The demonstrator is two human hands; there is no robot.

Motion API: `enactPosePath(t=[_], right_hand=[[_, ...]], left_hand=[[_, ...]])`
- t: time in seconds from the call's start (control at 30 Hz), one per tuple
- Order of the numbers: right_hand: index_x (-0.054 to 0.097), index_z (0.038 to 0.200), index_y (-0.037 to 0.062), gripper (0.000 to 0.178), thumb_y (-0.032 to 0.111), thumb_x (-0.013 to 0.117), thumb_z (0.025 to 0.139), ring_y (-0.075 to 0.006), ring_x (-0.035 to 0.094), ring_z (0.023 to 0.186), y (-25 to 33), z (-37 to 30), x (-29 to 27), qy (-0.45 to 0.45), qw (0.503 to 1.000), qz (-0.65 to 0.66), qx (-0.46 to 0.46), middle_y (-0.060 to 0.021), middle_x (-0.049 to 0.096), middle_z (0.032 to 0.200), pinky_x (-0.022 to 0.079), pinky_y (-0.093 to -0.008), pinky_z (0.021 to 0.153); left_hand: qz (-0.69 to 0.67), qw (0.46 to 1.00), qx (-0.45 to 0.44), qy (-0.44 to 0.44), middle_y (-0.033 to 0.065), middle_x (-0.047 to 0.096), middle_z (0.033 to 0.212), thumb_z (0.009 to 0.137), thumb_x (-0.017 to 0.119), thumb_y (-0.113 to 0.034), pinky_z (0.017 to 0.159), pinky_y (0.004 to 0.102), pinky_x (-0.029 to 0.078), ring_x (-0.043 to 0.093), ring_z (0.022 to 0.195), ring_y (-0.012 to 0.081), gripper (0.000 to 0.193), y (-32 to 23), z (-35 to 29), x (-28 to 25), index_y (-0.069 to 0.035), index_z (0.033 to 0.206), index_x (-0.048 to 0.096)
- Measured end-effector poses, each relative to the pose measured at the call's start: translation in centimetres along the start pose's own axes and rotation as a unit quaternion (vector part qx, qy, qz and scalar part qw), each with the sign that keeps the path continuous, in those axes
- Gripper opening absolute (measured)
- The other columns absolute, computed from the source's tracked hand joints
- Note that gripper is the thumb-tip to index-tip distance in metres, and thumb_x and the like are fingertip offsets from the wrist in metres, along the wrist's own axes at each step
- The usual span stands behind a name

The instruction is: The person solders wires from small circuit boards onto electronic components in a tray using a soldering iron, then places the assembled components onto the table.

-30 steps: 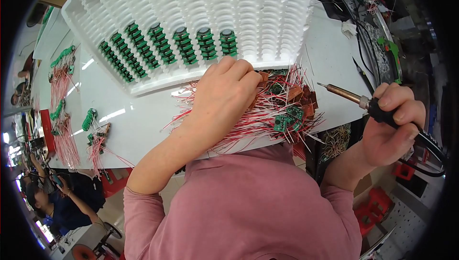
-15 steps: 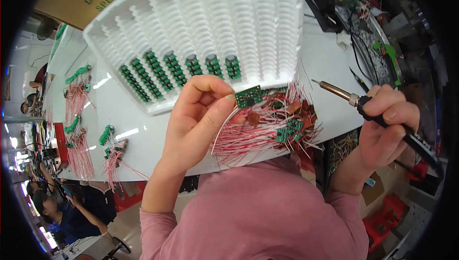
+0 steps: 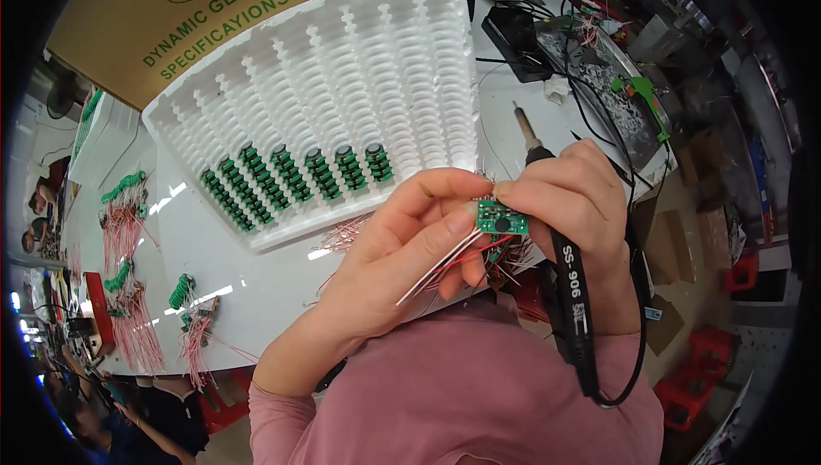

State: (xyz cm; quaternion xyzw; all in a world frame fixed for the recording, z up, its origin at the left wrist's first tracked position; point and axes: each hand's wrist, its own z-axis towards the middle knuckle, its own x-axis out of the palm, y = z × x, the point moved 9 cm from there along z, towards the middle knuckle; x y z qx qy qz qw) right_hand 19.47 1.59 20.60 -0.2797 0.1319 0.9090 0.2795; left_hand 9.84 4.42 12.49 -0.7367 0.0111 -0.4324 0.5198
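Observation:
My left hand (image 3: 415, 242) pinches a small green circuit board (image 3: 505, 219) by its left edge. Red and white wires (image 3: 432, 272) trail from the board down past the fingers. My right hand (image 3: 577, 195) is wrapped around a soldering iron (image 3: 571, 285), whose tip points up and away from the board. Its thumb and forefinger meet at the board's upper left corner; whether they grip a wire there is too small to tell. Behind both hands, partly hidden, lies a pile of red and white wires and boards.
A white foam tray (image 3: 359, 63) holds rows of green parts (image 3: 321, 174), with a cardboard box (image 3: 111, 46) behind it. Bundles of wired green parts (image 3: 128, 285) lie at the left. Toward the right are a black device (image 3: 517, 37), cables and a green tool (image 3: 643, 101).
My right hand has come left to the board with the soldering iron, which now stands more upright. My left hand has moved right and nearer with the board. The view has shifted.

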Motion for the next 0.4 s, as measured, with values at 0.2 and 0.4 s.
enactPosePath(t=[0.2,0.4], right_hand=[[0.061,0.089,0.0114,0.030,0.017,0.064,0.060,-0.0117,0.038,0.051,1.5,1.5,0.7,0.059,0.997,-0.034,-0.024,0.0038,0.053,0.071,0.028,-0.0247,0.048],[0.061,0.087,0.0123,0.026,0.020,0.066,0.062,-0.0140,0.043,0.053,0.9,2.2,1.1,0.043,0.999,-0.003,0.022,0.0008,0.056,0.072,0.030,-0.0270,0.048]], left_hand=[[-0.055,0.998,-0.025,-0.017,0.0057,0.052,0.086,0.088,0.045,-0.016,0.047,0.0174,0.036,0.047,0.056,0.0094,0.025,-0.2,-0.6,-0.7,-0.005,0.110,0.043],[-0.014,0.999,0.026,0.039,0.0061,0.051,0.101,0.087,0.047,-0.014,0.055,0.0173,0.038,0.053,0.075,0.0093,0.037,-1.3,-1.4,-0.6,-0.005,0.121,0.037]])
